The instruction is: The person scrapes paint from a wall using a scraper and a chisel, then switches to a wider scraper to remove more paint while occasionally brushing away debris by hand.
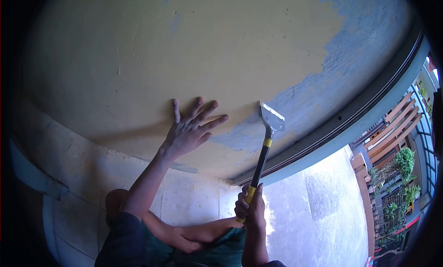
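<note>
My left hand (187, 128) lies against the yellowish painted wall (152, 59) with its fingers spread. My right hand (250, 204) is wrapped round the yellow and black handle of a long scraper (261, 161). The scraper's wide metal head points up, and its blade edge is at the wall, beside the border between yellow paint and a bluish-grey bare patch (295, 103). This rough patch runs up to the right.
A dark door or window frame (323, 133) curves along the wall's right side. Below lies a pale tiled floor (184, 197), with my bent legs over it. Green plants (405, 160) and orange-brown slats (392, 124) show outside at the right.
</note>
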`<state>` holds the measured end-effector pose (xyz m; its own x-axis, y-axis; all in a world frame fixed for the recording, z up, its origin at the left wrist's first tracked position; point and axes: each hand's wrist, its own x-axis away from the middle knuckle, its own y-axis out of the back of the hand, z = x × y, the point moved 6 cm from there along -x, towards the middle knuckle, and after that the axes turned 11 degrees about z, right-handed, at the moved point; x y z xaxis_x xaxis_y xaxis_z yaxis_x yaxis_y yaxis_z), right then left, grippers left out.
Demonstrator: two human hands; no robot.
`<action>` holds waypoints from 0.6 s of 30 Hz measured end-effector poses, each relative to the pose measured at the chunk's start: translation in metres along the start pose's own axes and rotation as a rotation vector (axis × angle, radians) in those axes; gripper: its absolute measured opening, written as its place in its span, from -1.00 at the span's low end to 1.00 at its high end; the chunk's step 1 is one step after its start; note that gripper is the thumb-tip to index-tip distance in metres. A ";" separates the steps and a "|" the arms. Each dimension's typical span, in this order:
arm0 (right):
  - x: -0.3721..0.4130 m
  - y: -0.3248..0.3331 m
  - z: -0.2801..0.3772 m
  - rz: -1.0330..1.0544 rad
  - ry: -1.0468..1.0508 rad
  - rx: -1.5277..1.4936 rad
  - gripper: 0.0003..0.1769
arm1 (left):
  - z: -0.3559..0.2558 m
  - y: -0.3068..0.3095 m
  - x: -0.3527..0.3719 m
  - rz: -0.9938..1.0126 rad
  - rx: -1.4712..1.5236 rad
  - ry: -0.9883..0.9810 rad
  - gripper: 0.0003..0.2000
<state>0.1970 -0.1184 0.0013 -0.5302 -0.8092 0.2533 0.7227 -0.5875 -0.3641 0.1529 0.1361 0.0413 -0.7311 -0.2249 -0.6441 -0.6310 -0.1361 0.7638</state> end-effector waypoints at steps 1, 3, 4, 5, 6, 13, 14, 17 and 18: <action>-0.004 -0.002 0.008 0.016 0.032 0.030 -0.39 | 0.001 0.000 0.000 0.013 0.004 0.006 -0.15; 0.000 -0.009 0.010 -0.001 0.036 0.046 -0.39 | 0.000 0.001 0.001 0.033 -0.003 -0.001 -0.15; 0.001 -0.010 0.007 0.010 0.047 0.039 -0.39 | 0.000 0.000 0.001 0.031 -0.017 0.002 -0.15; 0.006 -0.007 -0.004 0.010 0.002 -0.004 -0.39 | 0.001 0.001 0.001 0.028 -0.028 0.007 -0.16; 0.008 -0.008 -0.009 0.007 -0.044 -0.042 -0.39 | 0.002 0.003 0.000 0.022 -0.034 0.004 -0.16; 0.007 -0.007 -0.009 0.027 -0.013 -0.006 -0.40 | 0.001 0.004 -0.001 0.025 -0.067 0.013 -0.19; 0.009 -0.004 -0.019 0.039 -0.047 -0.039 -0.40 | -0.001 0.003 0.001 0.028 -0.041 0.012 -0.19; 0.002 0.002 -0.023 0.044 -0.056 -0.059 -0.41 | 0.001 0.007 -0.002 0.028 -0.007 0.021 -0.19; 0.003 0.004 -0.021 0.048 -0.043 -0.040 -0.41 | -0.001 0.006 -0.001 0.040 0.002 0.025 -0.19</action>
<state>0.1884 -0.1228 -0.0184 -0.4750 -0.8367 0.2725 0.7285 -0.5476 -0.4117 0.1503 0.1347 0.0468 -0.7495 -0.2538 -0.6114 -0.6016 -0.1244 0.7891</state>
